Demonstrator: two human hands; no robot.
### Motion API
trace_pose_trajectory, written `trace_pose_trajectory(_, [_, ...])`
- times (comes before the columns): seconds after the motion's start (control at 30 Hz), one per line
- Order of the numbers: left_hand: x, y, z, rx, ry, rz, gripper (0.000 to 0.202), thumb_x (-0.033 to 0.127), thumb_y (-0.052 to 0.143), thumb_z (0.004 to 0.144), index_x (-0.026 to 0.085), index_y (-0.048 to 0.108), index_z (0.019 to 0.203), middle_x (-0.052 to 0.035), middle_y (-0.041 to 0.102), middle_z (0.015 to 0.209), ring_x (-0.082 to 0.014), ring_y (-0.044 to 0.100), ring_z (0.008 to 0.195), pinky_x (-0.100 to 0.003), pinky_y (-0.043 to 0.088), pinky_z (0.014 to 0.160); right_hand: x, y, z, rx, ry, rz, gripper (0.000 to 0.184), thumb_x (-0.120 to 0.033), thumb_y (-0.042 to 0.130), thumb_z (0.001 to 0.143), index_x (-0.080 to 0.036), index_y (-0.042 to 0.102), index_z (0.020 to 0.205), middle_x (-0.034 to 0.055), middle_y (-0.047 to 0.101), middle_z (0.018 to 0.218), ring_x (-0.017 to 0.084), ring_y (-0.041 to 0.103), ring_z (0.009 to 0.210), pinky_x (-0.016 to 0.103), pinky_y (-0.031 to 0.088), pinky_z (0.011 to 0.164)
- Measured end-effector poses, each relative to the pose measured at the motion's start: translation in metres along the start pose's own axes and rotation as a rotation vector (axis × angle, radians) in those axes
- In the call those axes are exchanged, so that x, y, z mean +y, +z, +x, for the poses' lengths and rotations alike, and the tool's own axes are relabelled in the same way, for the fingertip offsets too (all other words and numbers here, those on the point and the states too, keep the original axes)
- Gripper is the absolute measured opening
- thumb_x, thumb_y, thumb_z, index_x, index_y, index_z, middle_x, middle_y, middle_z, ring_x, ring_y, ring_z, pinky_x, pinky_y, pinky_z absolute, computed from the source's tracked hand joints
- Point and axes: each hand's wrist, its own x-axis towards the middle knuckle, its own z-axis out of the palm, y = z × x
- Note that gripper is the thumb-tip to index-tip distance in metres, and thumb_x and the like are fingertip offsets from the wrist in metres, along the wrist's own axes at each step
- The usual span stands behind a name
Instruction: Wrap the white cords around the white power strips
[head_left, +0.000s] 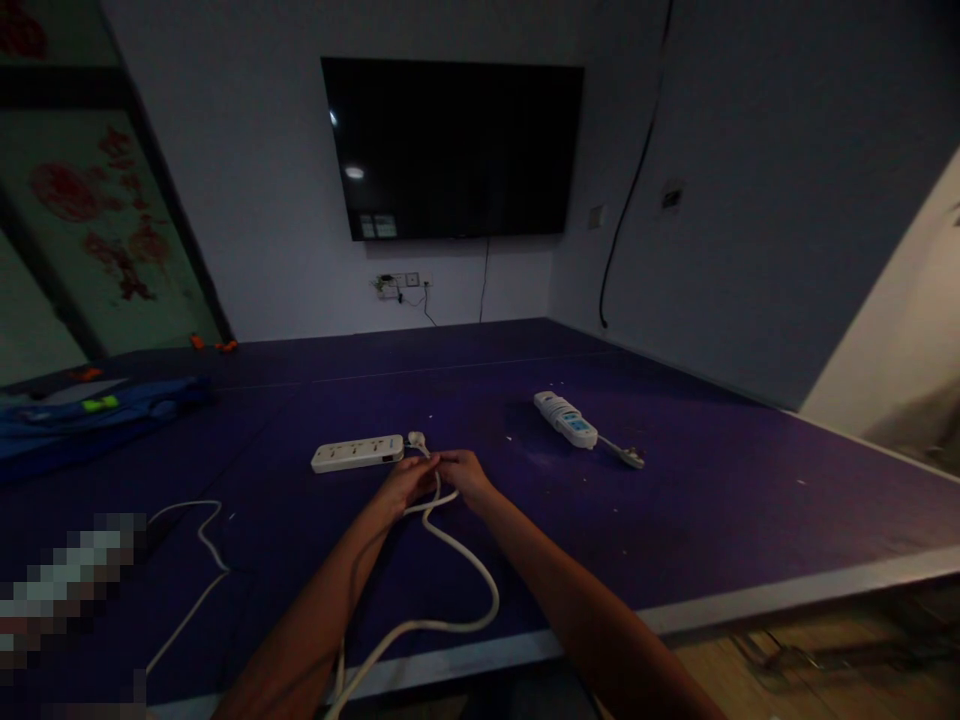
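Both my hands meet over a white cable (457,545) on a dark purple table (750,520). My left hand (407,480) and my right hand (463,473) are closed on the cable, fingertips almost touching. The cable loops back toward me and off the near edge. Just beyond my hands lies a white power strip (357,453), with a white plug (416,439) at its right end.
A second power strip (566,418) with a short cord lies to the right. Another white cable (196,560) curls at the left. A blue bag (97,410) sits far left. A black TV (454,148) hangs on the wall, sockets (401,282) below it.
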Motion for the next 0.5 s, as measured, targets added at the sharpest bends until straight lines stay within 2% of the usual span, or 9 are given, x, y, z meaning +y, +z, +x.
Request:
trace_pose_trajectory(0.1, [-0.002, 0.003, 0.0, -0.017, 0.011, 0.007, 0.017, 0.02, 0.074, 0.071, 0.013, 0.059, 0.077, -0.0019, 0.063, 0.059, -0.0135, 0.063, 0.052, -0.023, 0.051, 0.054, -0.001, 0.0, 0.001, 0.032, 0.003, -0.03, 0.024, -0.026, 0.059, 0.061, -0.012, 0.071, 0.076, 0.0023, 0.065, 0.059, 0.015, 0.059, 0.055, 0.029, 0.048, 0.06])
trace_pose_trajectory(0.23, [-0.005, 0.006, 0.001, -0.013, 0.02, 0.012, 0.019, 0.012, 0.07, 0.071, 0.015, 0.057, 0.086, -0.0039, 0.067, 0.069, -0.0161, 0.065, 0.054, -0.027, 0.052, 0.054, -0.005, -0.001, 0.004, 0.14, -0.05, -0.022, 0.028, -0.026, 0.059, 0.062, -0.014, 0.069, 0.086, 0.0053, 0.069, 0.076, 0.018, 0.064, 0.073, 0.031, 0.049, 0.073])
trace_pose_trajectory(0.3, [-0.004, 0.007, 0.002, -0.011, 0.032, 0.004, 0.019, 0.009, 0.067, 0.071, 0.015, 0.057, 0.087, -0.0045, 0.068, 0.071, -0.0161, 0.065, 0.053, -0.027, 0.053, 0.054, -0.008, -0.001, 0.004, 0.178, -0.069, 0.001, 0.033, -0.027, 0.057, 0.065, -0.014, 0.067, 0.094, 0.0061, 0.069, 0.082, 0.019, 0.064, 0.079, 0.031, 0.049, 0.077])
trace_pose_trajectory(0.4, [-0.001, 0.007, 0.004, -0.014, 0.048, -0.02, 0.013, 0.008, 0.064, 0.072, 0.013, 0.058, 0.083, -0.0053, 0.067, 0.069, -0.0159, 0.064, 0.052, -0.027, 0.053, 0.055, -0.012, 0.003, 0.001, 0.297, -0.046, 0.071, 0.041, -0.034, 0.054, 0.074, -0.017, 0.058, 0.111, 0.0072, 0.067, 0.092, 0.019, 0.064, 0.084, 0.031, 0.05, 0.075])
trace_pose_trajectory(0.43, [0.002, 0.007, 0.006, -0.011, 0.052, -0.031, 0.011, 0.009, 0.063, 0.073, 0.013, 0.058, 0.081, -0.0056, 0.067, 0.067, -0.016, 0.064, 0.052, -0.027, 0.053, 0.055, -0.014, 0.005, -0.001, 0.31, -0.015, 0.11, 0.042, -0.038, 0.054, 0.076, -0.019, 0.056, 0.113, 0.007, 0.066, 0.093, 0.019, 0.064, 0.083, 0.03, 0.05, 0.073])
trace_pose_trajectory(0.5, [0.008, 0.007, 0.01, 0.009, 0.055, -0.056, 0.007, 0.008, 0.06, 0.074, 0.013, 0.058, 0.078, -0.0053, 0.066, 0.065, -0.0155, 0.064, 0.051, -0.026, 0.052, 0.054, -0.018, 0.009, -0.006, 0.214, 0.094, 0.202, 0.043, -0.05, 0.051, 0.08, -0.019, 0.055, 0.109, 0.0063, 0.064, 0.089, 0.018, 0.063, 0.076, 0.031, 0.05, 0.07])
